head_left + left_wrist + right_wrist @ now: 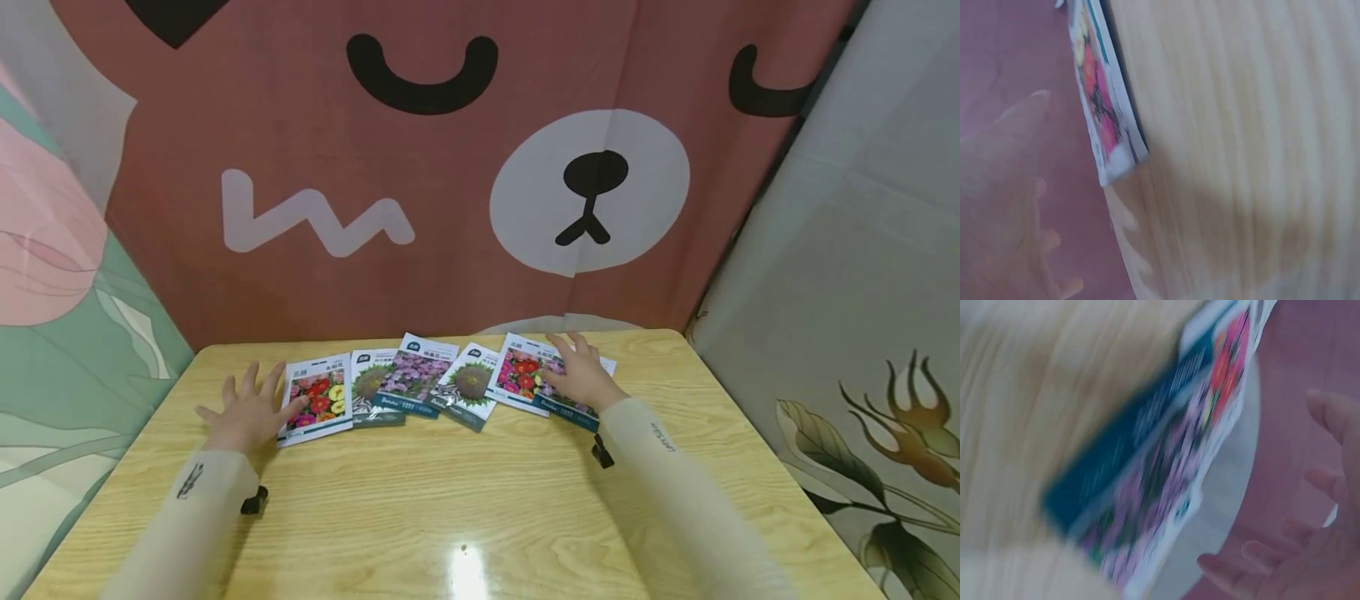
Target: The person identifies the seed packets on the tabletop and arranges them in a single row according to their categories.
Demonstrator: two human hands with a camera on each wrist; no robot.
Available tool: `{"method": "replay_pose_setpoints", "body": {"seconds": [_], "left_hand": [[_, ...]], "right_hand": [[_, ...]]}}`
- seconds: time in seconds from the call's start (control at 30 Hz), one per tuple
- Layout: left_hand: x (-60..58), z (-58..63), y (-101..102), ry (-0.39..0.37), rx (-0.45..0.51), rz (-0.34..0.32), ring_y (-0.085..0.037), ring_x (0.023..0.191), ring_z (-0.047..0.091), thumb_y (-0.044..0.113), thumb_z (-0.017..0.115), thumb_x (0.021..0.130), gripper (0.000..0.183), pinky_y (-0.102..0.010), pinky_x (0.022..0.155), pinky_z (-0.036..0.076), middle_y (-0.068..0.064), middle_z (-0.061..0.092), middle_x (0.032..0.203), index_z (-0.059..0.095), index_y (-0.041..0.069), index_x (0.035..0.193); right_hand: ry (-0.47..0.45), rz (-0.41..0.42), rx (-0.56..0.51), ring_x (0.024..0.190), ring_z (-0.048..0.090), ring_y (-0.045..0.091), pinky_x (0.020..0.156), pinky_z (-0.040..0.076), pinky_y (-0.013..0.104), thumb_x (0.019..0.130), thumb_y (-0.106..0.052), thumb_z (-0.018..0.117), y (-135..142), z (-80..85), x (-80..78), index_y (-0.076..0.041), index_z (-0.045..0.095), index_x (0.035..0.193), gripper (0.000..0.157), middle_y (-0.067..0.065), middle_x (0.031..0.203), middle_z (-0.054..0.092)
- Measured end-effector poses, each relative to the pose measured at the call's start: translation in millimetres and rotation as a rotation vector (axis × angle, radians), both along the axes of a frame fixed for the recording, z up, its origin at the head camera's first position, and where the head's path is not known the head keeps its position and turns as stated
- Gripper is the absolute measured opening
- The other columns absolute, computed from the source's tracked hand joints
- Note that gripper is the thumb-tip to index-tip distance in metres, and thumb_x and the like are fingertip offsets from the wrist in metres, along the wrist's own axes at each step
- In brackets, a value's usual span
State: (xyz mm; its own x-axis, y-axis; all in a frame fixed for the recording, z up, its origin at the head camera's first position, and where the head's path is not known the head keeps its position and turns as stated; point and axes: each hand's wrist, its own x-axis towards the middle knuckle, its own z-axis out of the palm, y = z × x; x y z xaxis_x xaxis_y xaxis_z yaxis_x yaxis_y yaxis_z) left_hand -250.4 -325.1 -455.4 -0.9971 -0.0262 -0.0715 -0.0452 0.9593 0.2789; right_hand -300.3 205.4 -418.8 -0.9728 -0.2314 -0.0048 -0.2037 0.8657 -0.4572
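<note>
Several flower seed packets lie in an overlapping row near the back of the table. My left hand, fingers spread, is beside the leftmost packet, printed with red and yellow flowers; the thumb reaches over its edge. At the row's other end my right hand is above the purple-flower packet, fingers spread; contact is hard to tell. That packet overlaps a red-flower packet. Between them lie a green spiky-flower packet, a purple-flower packet and another spiky-flower packet.
The wood-grain table extends toward me, with a bright light reflection near its front. A brown curtain with a bear face hangs right behind the table. Printed flower cloths stand at the left and right.
</note>
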Motion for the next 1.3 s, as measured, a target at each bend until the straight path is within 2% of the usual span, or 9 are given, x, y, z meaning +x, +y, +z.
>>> {"method": "replay_pose_setpoints", "body": {"seconds": [0.13, 0.3, 0.43, 0.57, 0.6, 0.7, 0.87, 1.07, 1.3], "left_hand": [[7.1, 4.1, 7, -0.012, 0.061, -0.004, -0.068, 0.139, -0.003, 0.071, 0.041, 0.098, 0.095, -0.093, 0.091, -0.002, -0.037, -0.004, 0.160, 0.004, 0.012, 0.163], [10.9, 5.0, 15, -0.014, 0.120, 0.029, -0.070, 0.136, 0.006, 0.051, 0.057, 0.100, 0.092, -0.090, 0.096, 0.011, -0.041, 0.003, 0.156, 0.009, 0.003, 0.161], [11.9, 4.8, 19, 0.007, 0.148, 0.047, -0.071, 0.132, 0.014, 0.036, 0.062, 0.099, 0.087, -0.086, 0.098, 0.022, -0.044, 0.009, 0.153, 0.013, -0.005, 0.157], [12.0, 4.0, 21, 0.043, 0.188, 0.042, -0.073, 0.128, 0.022, 0.030, 0.060, 0.100, 0.083, -0.081, 0.099, 0.029, -0.047, 0.012, 0.150, 0.013, -0.012, 0.155], [12.1, 3.5, 22, 0.048, 0.201, 0.041, -0.073, 0.127, 0.022, 0.029, 0.059, 0.101, 0.083, -0.080, 0.100, 0.029, -0.048, 0.012, 0.150, 0.012, -0.013, 0.154], [13.3, 2.4, 23, 0.045, 0.251, 0.056, -0.072, 0.128, 0.023, 0.027, 0.057, 0.101, 0.082, -0.078, 0.104, 0.028, -0.050, 0.013, 0.148, 0.010, -0.016, 0.154], [18.4, 2.7, 24, 0.031, 0.346, 0.096, -0.068, 0.133, 0.022, 0.027, 0.054, 0.103, 0.082, -0.075, 0.108, 0.026, -0.051, 0.012, 0.148, 0.006, -0.016, 0.153], [25.4, 5.1, 20, -0.009, 0.460, 0.119, -0.065, 0.138, 0.018, 0.033, 0.049, 0.106, 0.084, -0.072, 0.112, 0.022, -0.051, 0.010, 0.149, 0.000, -0.016, 0.154], [29.4, 4.8, 19, -0.043, 0.512, 0.141, -0.062, 0.139, 0.023, 0.034, 0.043, 0.108, 0.080, -0.067, 0.114, 0.025, -0.048, 0.015, 0.151, 0.000, -0.016, 0.154]], "right_hand": [[0.042, 0.042, -0.128, 0.140, 0.030, 0.055, 0.106, 0.036, 0.069, 0.100, -0.027, 0.066, -34, -6.9, 2.2, -0.007, 0.035, 0.156, 0.068, 0.031, 0.159, 0.019], [0.118, 0.080, -0.271, 0.131, 0.048, 0.045, 0.110, 0.040, 0.059, 0.092, -0.012, 0.072, -74, -14.2, 7.9, 0.000, 0.048, 0.147, 0.061, 0.029, 0.148, 0.040], [0.131, 0.109, -0.378, 0.112, 0.058, 0.044, 0.095, 0.049, 0.053, 0.089, -0.007, 0.072, -100, -18.6, 14.7, -0.001, 0.053, 0.142, 0.057, 0.025, 0.143, 0.048], [0.083, 0.123, -0.539, 0.105, 0.063, 0.044, 0.088, 0.055, 0.049, 0.089, -0.001, 0.071, -124, -22.6, 20.7, 0.000, 0.056, 0.139, 0.052, 0.028, 0.135, 0.050], [0.074, 0.126, -0.571, 0.111, 0.062, 0.043, 0.091, 0.055, 0.049, 0.089, 0.000, 0.071, -130, -23.5, 21.8, 0.001, 0.057, 0.137, 0.051, 0.029, 0.133, 0.051], [0.039, 0.125, -0.617, 0.113, 0.063, 0.041, 0.091, 0.057, 0.047, 0.090, 0.001, 0.070, -149, -25.4, 26.5, -0.001, 0.058, 0.137, 0.049, 0.026, 0.133, 0.053], [-0.032, 0.111, -0.682, 0.112, 0.064, 0.035, 0.081, 0.059, 0.037, 0.090, -0.002, 0.070, -178, -27.8, 35.7, -0.007, 0.060, 0.138, 0.049, 0.018, 0.138, 0.056], [-0.129, 0.077, -0.812, 0.107, 0.065, 0.028, 0.079, 0.058, 0.032, 0.092, -0.002, 0.070, -206, -34.9, 45.6, -0.004, 0.061, 0.135, 0.044, 0.018, 0.133, 0.060], [-0.209, 0.069, -0.939, 0.103, 0.069, 0.026, 0.080, 0.060, 0.032, 0.090, 0.003, 0.068, -233, -42.2, 54.1, 0.002, 0.062, 0.132, 0.043, 0.019, 0.133, 0.060]]}}
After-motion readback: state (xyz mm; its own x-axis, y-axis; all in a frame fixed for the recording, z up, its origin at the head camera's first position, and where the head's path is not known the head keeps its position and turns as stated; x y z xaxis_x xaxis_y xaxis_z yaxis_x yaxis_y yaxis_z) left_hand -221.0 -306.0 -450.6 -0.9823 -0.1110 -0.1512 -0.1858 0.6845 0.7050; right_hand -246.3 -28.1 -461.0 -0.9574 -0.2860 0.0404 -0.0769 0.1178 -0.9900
